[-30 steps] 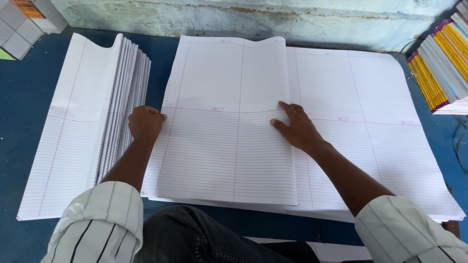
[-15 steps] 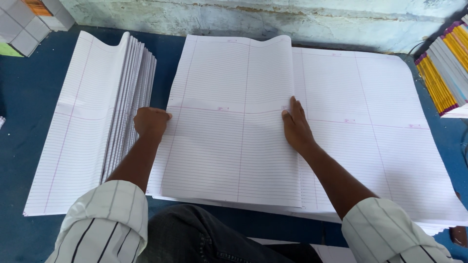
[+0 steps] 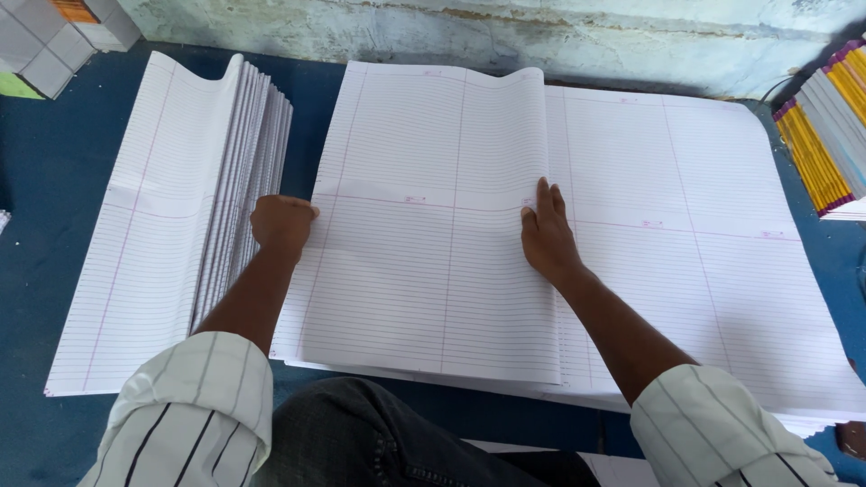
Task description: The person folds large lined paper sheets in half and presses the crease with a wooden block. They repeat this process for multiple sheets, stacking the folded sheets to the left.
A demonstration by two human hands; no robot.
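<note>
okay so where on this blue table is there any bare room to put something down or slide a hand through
Bare blue table shows left of the folded sheet stack, and in a narrow strip between that stack and the big ruled sheets, toward the wall. The middle is crowded: the left hand and right hand rest on the sheets. The right edge holds stacked notebooks.

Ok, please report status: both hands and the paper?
Left hand fisted on folded sheet's left edge. Right hand flat on its fold. Folded pile sits left, apart.
</note>
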